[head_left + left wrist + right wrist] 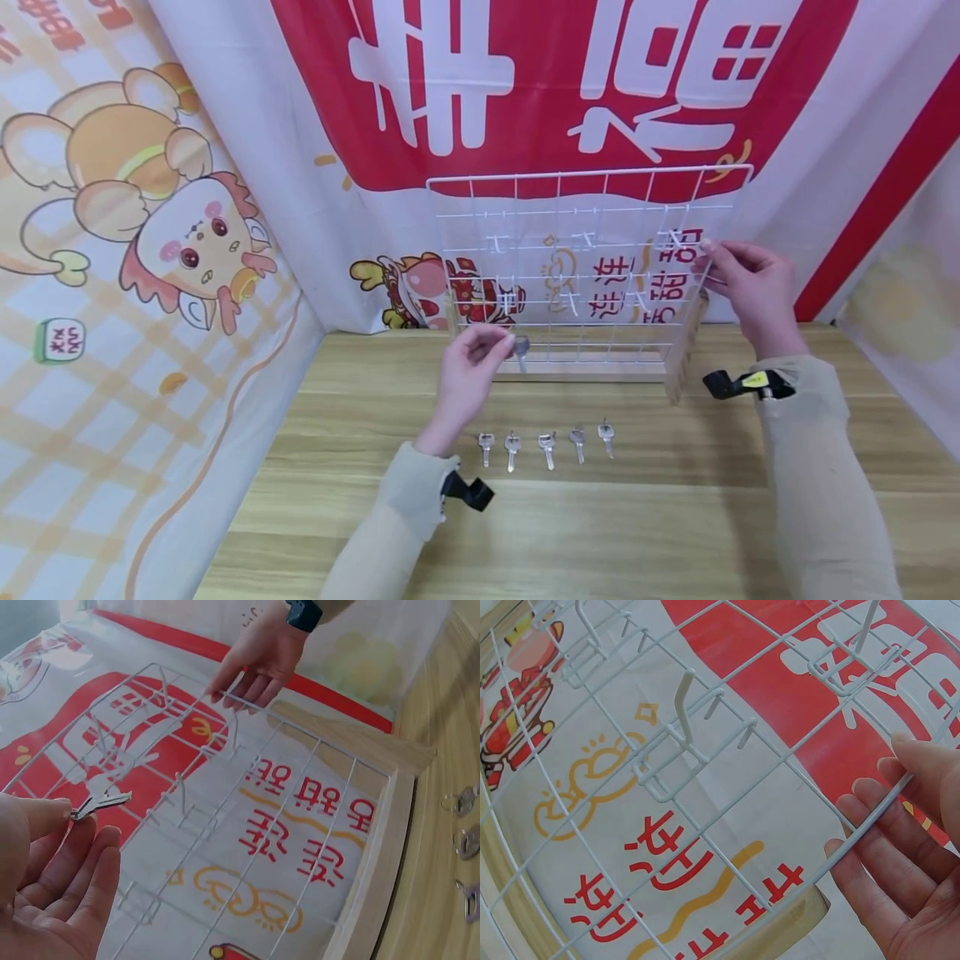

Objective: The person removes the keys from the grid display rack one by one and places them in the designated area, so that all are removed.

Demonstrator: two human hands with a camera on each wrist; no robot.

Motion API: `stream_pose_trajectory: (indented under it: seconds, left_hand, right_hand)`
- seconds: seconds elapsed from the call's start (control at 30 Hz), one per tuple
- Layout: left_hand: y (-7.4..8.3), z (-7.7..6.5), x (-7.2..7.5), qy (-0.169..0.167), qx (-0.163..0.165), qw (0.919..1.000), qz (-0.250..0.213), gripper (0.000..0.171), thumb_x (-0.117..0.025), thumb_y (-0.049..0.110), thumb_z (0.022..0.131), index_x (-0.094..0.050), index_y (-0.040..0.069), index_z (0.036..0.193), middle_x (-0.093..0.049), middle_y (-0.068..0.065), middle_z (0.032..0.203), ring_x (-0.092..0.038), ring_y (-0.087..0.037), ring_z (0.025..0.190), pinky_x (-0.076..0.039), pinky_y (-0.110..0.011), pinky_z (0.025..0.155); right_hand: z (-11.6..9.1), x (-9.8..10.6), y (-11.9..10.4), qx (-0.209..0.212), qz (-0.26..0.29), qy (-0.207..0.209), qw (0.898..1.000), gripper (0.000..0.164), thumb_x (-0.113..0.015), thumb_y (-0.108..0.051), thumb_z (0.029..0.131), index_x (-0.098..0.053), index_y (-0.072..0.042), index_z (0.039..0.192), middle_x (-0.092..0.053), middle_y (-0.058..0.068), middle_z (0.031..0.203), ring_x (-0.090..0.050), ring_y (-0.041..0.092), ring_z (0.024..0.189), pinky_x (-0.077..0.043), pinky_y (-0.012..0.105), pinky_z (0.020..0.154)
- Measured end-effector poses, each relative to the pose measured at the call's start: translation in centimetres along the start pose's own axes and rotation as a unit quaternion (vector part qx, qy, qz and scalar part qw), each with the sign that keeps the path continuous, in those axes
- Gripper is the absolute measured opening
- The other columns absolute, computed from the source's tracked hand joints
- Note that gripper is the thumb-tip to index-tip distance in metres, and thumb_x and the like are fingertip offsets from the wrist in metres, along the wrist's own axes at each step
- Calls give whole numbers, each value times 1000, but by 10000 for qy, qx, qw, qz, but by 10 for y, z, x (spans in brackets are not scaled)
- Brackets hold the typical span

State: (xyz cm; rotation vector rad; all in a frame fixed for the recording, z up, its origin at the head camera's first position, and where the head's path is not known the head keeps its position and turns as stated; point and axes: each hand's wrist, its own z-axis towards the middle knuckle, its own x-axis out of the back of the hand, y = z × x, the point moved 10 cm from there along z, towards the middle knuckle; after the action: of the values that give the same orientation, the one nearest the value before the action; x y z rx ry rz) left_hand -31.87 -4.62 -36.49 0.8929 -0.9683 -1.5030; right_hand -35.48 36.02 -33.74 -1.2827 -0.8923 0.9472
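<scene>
My left hand [467, 375] pinches a silver key [522, 352] between thumb and forefinger, its blade pointing down in the head view. In the left wrist view the same key [101, 802] sticks out past the fingertips, before the white wire grid [244, 881]. At the grid's right edge, my right hand [753, 287] holds the side wire between thumb and fingers. Several white hooks [682, 712] are fixed on the grid, in two rows. The grid stands upright on a wooden base [585, 375].
Several more keys [547, 450] lie in a row on the wood-grain table [600, 533], in front of the stand. Behind the grid hangs a red and white printed cloth [540, 108]. A patterned cloth [150, 400] covers the left side.
</scene>
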Motion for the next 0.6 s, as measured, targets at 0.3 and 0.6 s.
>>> stream_pose_trajectory:
  seconds: [0.3,0.6]
  left_hand:
    - [-35,-31,58,-199,745,9928,920,17,-73,12,95,-68,1,107,-71,-9,102,-68,-27,94,-58,-33,85]
    - [-83,-68,93,-442,1303,9785,1539,8,-71,-2,92,-69,-2,100,-71,-10,94,-69,-28,89,-58,-27,82]
  right_hand:
    - [-1,0,1,-24,19,17,10000,54,-76,-45,86,-68,-19,134,-67,8,126,-69,12,105,-54,19,75]
    - [1,-2,-1,66,123,-109,9998,56,-76,-43,87,-68,-13,134,-69,6,120,-69,15,103,-55,19,75]
